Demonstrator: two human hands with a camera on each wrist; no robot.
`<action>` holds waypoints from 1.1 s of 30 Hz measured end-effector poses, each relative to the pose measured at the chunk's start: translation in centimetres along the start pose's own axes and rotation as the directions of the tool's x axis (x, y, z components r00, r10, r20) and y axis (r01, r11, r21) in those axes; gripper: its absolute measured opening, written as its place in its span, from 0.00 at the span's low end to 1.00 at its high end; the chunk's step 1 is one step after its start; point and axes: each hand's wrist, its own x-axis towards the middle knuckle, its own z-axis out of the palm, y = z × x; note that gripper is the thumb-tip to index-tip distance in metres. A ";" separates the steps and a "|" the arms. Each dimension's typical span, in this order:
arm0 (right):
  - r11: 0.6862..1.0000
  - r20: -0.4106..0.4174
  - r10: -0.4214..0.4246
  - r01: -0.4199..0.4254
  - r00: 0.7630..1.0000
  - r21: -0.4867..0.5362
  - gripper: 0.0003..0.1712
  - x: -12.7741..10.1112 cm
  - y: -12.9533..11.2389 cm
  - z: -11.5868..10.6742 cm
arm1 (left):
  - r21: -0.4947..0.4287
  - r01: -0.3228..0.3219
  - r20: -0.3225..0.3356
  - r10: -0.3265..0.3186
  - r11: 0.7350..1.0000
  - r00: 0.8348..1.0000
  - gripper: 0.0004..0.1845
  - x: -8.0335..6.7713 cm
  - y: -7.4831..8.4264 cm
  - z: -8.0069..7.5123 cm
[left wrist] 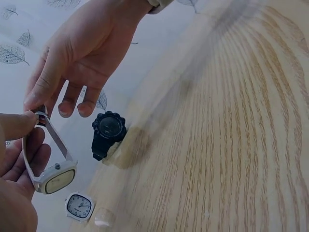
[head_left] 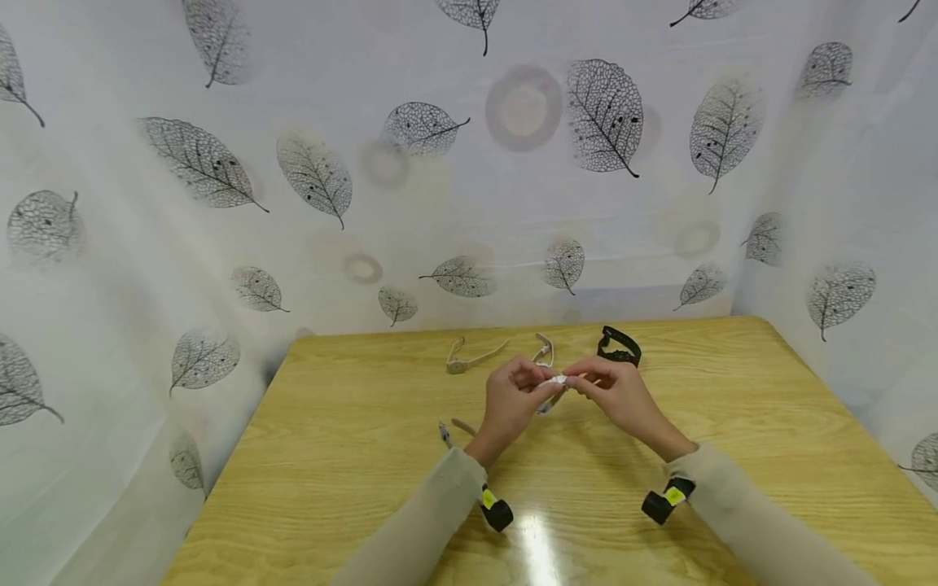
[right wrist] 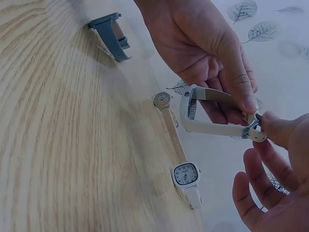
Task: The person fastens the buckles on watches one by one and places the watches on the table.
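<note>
Here, at mid-frame above the table (head_left: pixel 352 456), the left hand (head_left: pixel 509 403) and right hand (head_left: pixel 619 395) both pinched the white watch (left wrist: pixel 50 176) at what seemed its buckle.

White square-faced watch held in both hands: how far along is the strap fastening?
In hand: left hand and right hand pinch the white square-faced watch at its buckle; whether it is latched is unclear. The black round watch looks closed. The beige strap watch lies open.

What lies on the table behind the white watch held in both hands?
Behind the white watch lie a beige watch, a white-strapped watch partly covered by the hands, and a black watch.
</note>
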 end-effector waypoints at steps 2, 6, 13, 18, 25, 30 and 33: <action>1.000 -0.008 0.028 -0.028 1.000 0.014 0.12 -0.1 0.0 0.1 | 0.000 -0.002 -0.005 0.002 1.000 1.000 0.11 0.0 0.0 0.0; 0.996 -0.023 0.077 -0.075 0.997 0.045 0.13 -0.2 0.1 0.1 | 0.003 -0.008 -0.007 0.008 1.000 1.000 0.11 0.2 -0.1 -0.1; 1.000 -0.019 -0.009 0.009 1.000 0.006 0.09 0.1 0.3 0.2 | 0.015 -0.017 0.012 0.017 1.000 1.000 0.11 0.2 -0.2 -0.1; 1.000 -0.019 -0.014 0.014 1.000 0.009 0.10 0.0 0.4 0.3 | 0.029 -0.016 0.013 0.016 0.999 1.000 0.11 0.1 -0.1 -0.1; 0.999 -0.040 0.019 -0.017 0.999 0.040 0.10 -0.1 0.3 0.2 | 0.041 -0.036 -0.005 0.036 0.999 0.999 0.12 0.2 0.0 -0.1; 0.999 -0.049 -0.032 0.031 0.998 -0.016 0.08 0.1 0.4 0.4 | 0.043 -0.041 -0.001 0.041 0.998 0.999 0.11 0.1 -0.1 -0.1; 0.997 -0.050 -0.062 0.059 0.997 -0.055 0.08 0.1 0.4 0.7 | 0.048 -0.025 0.002 0.025 0.999 1.000 0.11 0.1 -0.3 -0.2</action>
